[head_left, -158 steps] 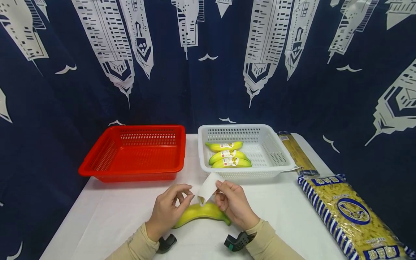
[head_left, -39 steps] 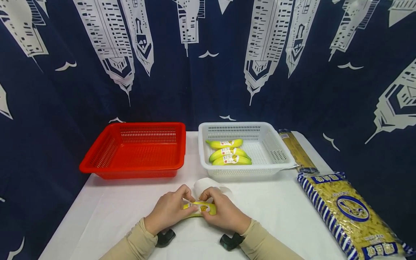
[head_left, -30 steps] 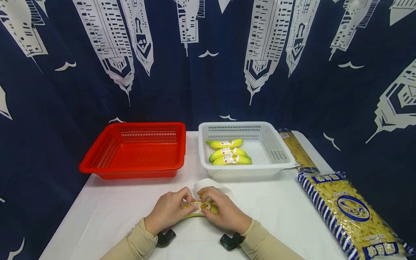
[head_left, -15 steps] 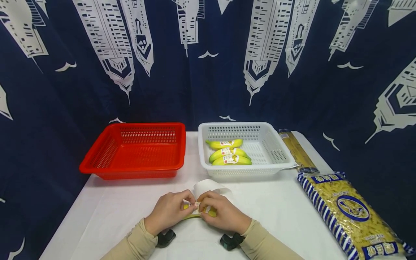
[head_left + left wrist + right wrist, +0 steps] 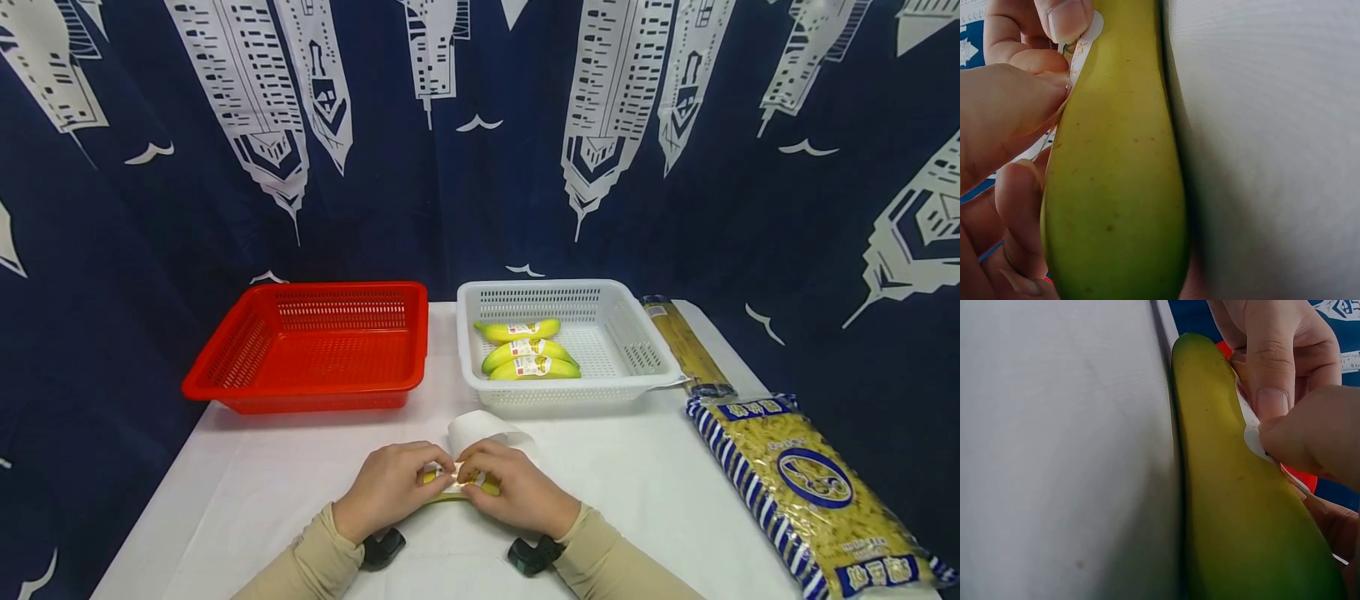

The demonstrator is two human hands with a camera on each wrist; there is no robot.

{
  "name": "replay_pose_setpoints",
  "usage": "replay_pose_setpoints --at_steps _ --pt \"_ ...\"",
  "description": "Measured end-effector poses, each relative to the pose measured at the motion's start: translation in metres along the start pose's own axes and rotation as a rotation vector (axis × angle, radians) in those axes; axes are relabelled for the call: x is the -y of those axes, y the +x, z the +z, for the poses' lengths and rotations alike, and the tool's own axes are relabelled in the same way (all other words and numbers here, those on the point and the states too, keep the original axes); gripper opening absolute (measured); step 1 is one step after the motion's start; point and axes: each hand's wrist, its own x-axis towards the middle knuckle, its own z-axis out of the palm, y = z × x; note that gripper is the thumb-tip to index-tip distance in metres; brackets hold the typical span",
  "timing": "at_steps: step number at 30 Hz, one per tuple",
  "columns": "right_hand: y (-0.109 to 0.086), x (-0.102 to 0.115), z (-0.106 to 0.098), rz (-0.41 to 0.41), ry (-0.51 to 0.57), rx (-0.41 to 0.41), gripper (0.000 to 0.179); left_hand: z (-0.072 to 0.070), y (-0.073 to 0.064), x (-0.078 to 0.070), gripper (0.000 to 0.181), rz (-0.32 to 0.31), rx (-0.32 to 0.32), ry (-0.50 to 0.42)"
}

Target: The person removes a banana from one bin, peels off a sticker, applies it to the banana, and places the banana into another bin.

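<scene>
On the white table, a yellow-green banana (image 5: 447, 498) lies crosswise between both hands. A printed label (image 5: 460, 478) covers part of its upper side. My left hand (image 5: 390, 487) grips the left part, thumb and index finger bent over the label. My right hand (image 5: 517, 490) grips the right part, its thumb and fingertips close to the left ones. In the left wrist view, the rounded label end (image 5: 1092, 34) lies against the banana (image 5: 1116, 169). In the right wrist view, a thumb presses beside the white label edge (image 5: 1252, 432). The fingers hide much of the label.
A curled white sheet (image 5: 472, 425) lies just behind the hands. The red basket (image 5: 315, 401) stands back left. Three labelled bananas (image 5: 534, 367) lie in the white basket (image 5: 562, 392). Along the right edge lie a pasta bag (image 5: 817, 492) and a long yellowish package (image 5: 686, 346).
Five seconds ago the right hand held the curled white sheet above an unlabelled banana. The sheet now lies behind and the label is on the banana. Lately, the fingertips have shifted slightly over the label.
</scene>
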Motion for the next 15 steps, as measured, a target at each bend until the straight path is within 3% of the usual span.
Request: replay_pose_setpoints --at_steps 7,15 --pt "0.0005 0.0022 -0.0036 0.02 -0.03 0.02 0.016 -0.0002 -0.0002 0.0015 0.014 -0.017 0.017 0.004" --pt "0.0004 0.0028 -0.0091 0.042 -0.137 0.041 0.016 -0.0005 -0.0001 0.0024 0.015 -0.018 0.025 0.002"
